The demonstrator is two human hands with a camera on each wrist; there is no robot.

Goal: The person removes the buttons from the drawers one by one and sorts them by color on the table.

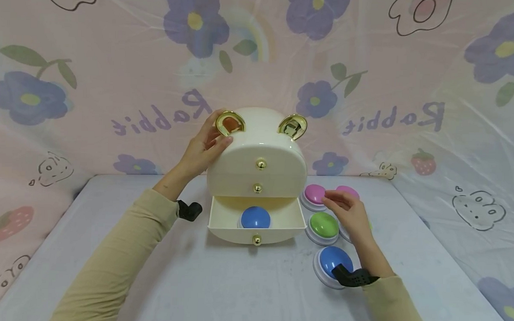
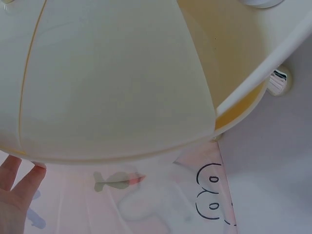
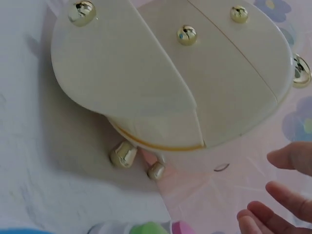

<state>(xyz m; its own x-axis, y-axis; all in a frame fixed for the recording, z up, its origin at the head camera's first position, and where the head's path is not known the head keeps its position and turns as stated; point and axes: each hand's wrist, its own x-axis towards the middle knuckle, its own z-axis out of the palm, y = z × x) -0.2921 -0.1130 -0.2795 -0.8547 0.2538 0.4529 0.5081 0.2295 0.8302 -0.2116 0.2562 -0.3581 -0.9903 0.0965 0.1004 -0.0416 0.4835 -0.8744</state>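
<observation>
A cream plastic dome-shaped drawer box with gold ear handles and gold knobs stands mid-desk, its bottom drawer pulled out with one blue dome button lying inside. The left hand rests on the box's upper left side by the gold ear, fingers fairly straight and pressed against the shell, steadying it. The right hand hovers just right of the box, fingers loosely spread and holding nothing, above a cluster of dome buttons: a pink one nearest the box, a green one in front of it, a second blue one nearest the person. To do this well, I judge the left hand should keep firm pressure on the box so it cannot slide while the right closes squarely over one button's dome, lifting it clear of its neighbours.
</observation>
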